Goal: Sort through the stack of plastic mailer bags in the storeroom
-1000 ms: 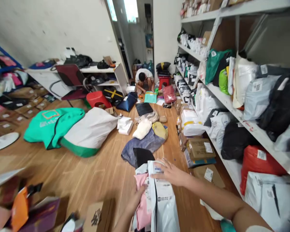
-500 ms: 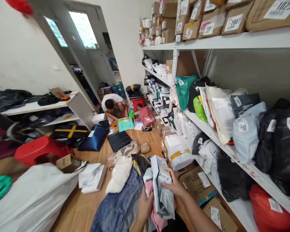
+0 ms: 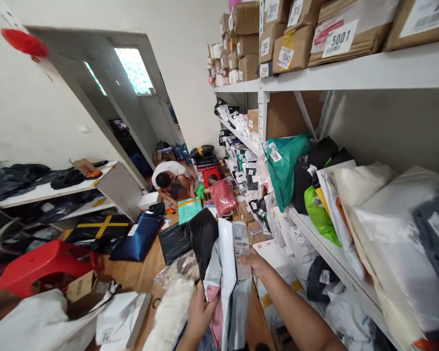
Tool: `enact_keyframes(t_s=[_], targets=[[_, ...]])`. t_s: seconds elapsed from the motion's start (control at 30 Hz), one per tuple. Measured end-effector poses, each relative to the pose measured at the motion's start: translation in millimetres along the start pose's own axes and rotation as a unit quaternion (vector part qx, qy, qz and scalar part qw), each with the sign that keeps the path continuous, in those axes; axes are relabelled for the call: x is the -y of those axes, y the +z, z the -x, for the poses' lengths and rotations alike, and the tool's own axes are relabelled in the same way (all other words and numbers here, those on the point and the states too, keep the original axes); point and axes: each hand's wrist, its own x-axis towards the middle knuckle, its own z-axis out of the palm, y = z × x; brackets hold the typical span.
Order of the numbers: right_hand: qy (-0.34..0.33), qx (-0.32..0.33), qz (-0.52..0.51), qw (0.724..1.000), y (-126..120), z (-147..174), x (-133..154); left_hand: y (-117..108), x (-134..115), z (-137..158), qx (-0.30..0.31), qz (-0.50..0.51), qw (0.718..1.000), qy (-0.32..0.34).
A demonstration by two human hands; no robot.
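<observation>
The boxes (image 3: 336, 39) on the top shelf (image 3: 369, 66) are showing big numbers like 5001, 5043 and 2012. The left hand (image 3: 199, 312) is gripping a bunch of soft mail bags from below, a pink one (image 3: 214, 321) among them. The right hand (image 3: 254, 261) is pinching a grey mail bag (image 3: 237, 292) by its top, near a white label (image 3: 240, 246) with tiny print I cannot read. The bags are being held up over the wooden floor (image 3: 139, 275).

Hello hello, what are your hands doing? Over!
Left hand grips pink soft parcel. Right hand grips grey plastic mailer bag. Black plastic parcel stacked behind them.
</observation>
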Motion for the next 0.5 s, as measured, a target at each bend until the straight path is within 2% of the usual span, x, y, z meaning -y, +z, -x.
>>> enact_keyframes(t_s=[0.17, 0.27, 0.4, 0.5], targets=[[-0.072, -0.002, -0.064, 0.995, 7.7, -45.4, 28.8, 0.0, -16.7, -65.4, -0.050, 0.027, 0.998, -0.011], [-0.046, -0.005, -0.076, 0.996, 16.2, -61.4, 39.8, 7.5, -16.0, -94.1, -0.083, 0.085, 0.993, -0.006], [-0.040, -0.046, -0.065, 0.996, 23.4, -89.1, 44.1, 18.5, -2.7, -120.7, -0.064, 0.096, 0.993, -0.033], [-0.004, -0.097, -0.038, 0.995, 23.4, -114.3, 46.1, 24.3, 4.8, -135.8, -0.053, 0.096, 0.993, -0.035]])
